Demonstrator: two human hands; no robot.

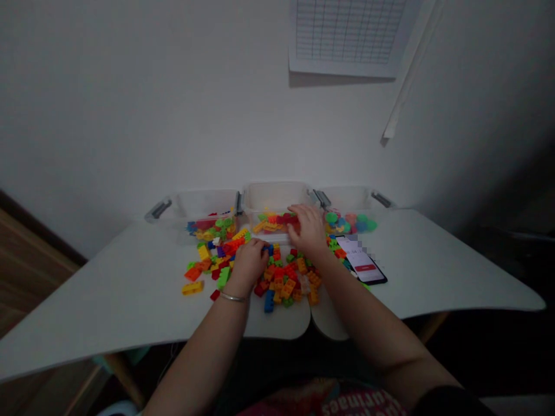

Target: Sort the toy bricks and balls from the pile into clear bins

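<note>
My left hand (pixel 250 263), with a bangle on its wrist, is in the pile of toy building bricks (pixel 284 271). Its fingers are curled and closed on a small blue brick (pixel 269 250), partly hidden by them. My right hand (pixel 309 230) is at the front right of the clear middle box (pixel 277 188), thumb and fingers apart. Red bricks (pixel 287 219) show in the gap between them; these look to be inside the box. Orange and yellow pieces lie beside them.
A clear left box (pixel 208 197) holds mixed coloured pieces, and a clear right box (pixel 349 196) holds rounded ones. A lit phone (pixel 362 263) lies right of the pile. The white tabletop (pixel 139 289) has a front notch. A printed sheet (pixel 347 34) hangs on the wall.
</note>
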